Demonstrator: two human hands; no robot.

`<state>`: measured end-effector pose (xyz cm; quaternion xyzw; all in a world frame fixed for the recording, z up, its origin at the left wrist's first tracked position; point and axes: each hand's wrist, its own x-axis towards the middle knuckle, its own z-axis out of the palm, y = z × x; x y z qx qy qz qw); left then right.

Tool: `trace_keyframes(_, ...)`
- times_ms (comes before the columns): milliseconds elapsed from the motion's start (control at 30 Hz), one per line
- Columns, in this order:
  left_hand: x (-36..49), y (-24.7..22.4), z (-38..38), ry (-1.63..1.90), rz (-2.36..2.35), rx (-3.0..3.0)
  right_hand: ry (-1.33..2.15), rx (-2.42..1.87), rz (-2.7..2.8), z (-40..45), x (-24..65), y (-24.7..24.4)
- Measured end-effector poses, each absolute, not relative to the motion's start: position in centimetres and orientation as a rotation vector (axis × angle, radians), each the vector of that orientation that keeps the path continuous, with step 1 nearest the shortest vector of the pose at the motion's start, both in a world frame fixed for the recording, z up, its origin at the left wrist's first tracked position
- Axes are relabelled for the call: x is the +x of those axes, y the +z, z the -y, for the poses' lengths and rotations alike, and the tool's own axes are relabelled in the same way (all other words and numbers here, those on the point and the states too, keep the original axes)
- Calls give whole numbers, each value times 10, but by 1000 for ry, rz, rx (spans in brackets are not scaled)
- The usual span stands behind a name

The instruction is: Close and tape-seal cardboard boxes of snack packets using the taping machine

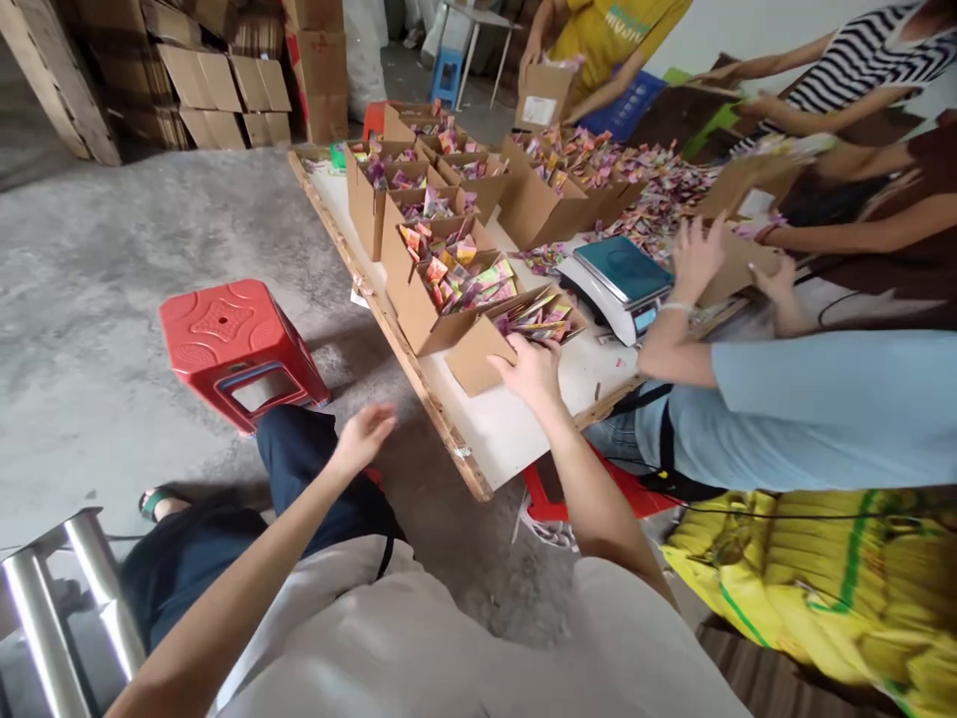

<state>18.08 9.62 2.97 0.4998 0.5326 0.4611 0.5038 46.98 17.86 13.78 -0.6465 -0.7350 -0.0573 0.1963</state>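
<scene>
The nearest carton point(475, 357), holding small colourful packets point(542, 317), sits at the frame's centre on the table point(499, 439). Your right hand point(532, 374) touches its near edge, thumb spread from fingers; whether they pinch the cardboard, I cannot tell. Your left hand point(366, 435), left of centre, hangs loose, fingers slightly bent. Right of centre stands a scale point(622, 269); at left, a red stool point(224, 319).

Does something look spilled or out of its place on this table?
Yes. Many small packets lie loose on the table beyond the scale, and some beside it, while similar ones sit inside the cardboard boxes. That contrast looks untidy, but I cannot tell whether they spilled.
</scene>
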Motion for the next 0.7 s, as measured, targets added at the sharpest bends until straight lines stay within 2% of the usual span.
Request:
trace_keyframes(167,286,55,-158,1024,-1031,660,23,-1516,1945,-151,519,144)
trace_keyframes(333,316,41,-163,581,-792,192,127,-1356,1926,-94,534,156)
trace_keyframes(533,295,19,-126,554,-300,230,100,-953,2322,-33,508,192)
trace_keyframes(700,203,31,-110,746,-452,268,224,-503,2612,-16,445,222)
